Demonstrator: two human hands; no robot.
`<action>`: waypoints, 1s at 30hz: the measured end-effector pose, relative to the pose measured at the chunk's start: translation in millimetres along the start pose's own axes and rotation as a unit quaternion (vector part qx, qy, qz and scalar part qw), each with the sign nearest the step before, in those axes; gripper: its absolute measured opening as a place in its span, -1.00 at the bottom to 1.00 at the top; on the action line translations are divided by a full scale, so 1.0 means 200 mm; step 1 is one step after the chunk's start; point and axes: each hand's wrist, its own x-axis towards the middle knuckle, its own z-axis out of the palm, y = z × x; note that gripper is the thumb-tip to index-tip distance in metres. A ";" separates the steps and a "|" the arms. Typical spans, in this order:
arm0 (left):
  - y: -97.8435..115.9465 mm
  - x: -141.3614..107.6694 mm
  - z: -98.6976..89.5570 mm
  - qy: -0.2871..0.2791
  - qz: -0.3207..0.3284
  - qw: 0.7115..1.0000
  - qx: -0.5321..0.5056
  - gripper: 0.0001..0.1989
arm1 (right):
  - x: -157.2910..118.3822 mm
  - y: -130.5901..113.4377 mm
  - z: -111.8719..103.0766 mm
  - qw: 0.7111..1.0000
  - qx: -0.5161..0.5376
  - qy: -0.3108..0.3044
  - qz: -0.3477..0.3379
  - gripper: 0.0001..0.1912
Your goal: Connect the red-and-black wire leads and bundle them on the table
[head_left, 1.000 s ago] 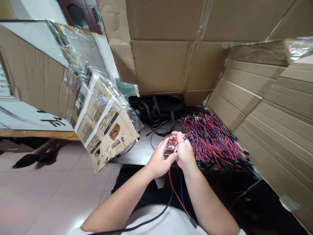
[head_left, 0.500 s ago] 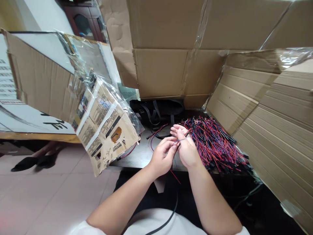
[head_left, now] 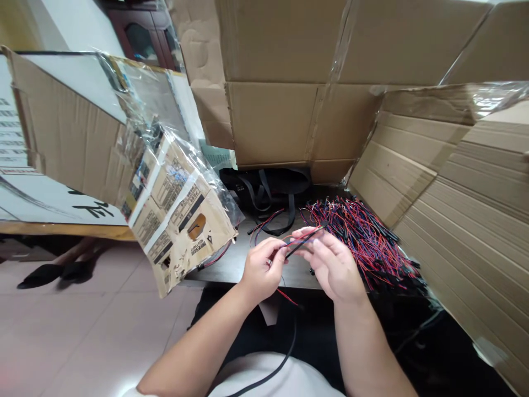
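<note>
My left hand point(head_left: 264, 267) pinches a thin bundle of red, blue and black wires point(head_left: 303, 241) between thumb and fingers. At the other end of that bundle, my right hand point(head_left: 334, 262) has its thumb and fingers around the wires near a black tip. Red wire ends hang below my left hand. Just beyond my right hand lies a large pile of red, blue and black wires point(head_left: 367, 242) with black sleeves. A few more wires point(head_left: 266, 220) lie on the dark table point(head_left: 227, 270) past my left hand.
Cardboard walls point(head_left: 273, 121) stand behind and to the right point(head_left: 475, 209). A black bag point(head_left: 273, 187) lies at the back. A torn cardboard piece point(head_left: 182, 220) with plastic leans at the left. Someone's feet in dark slippers point(head_left: 41, 275) show on the floor.
My right hand has moved right and slightly down, turning, with its fingers now around the wires. My left hand has shifted slightly left, still pinching them.
</note>
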 end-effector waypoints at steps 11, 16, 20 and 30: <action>0.09 0.04 -0.10 0.023 0.049 0.996 0.077 -0.83 | 0.00 0.03 0.05 0.993 0.012 0.117 -0.019 -0.87; 0.13 0.06 -0.04 -0.016 -0.011 1.000 -0.002 -0.90 | -0.02 0.09 0.06 0.995 -0.025 0.095 0.004 -0.84; 0.14 0.04 -0.02 -0.008 -0.057 0.996 -0.064 -0.88 | -0.02 0.11 0.04 0.996 -0.036 0.078 0.016 -0.87; 0.17 0.03 -0.03 -0.023 -0.066 0.995 -0.065 -0.86 | -0.03 0.06 0.06 0.996 0.015 0.067 0.057 -0.85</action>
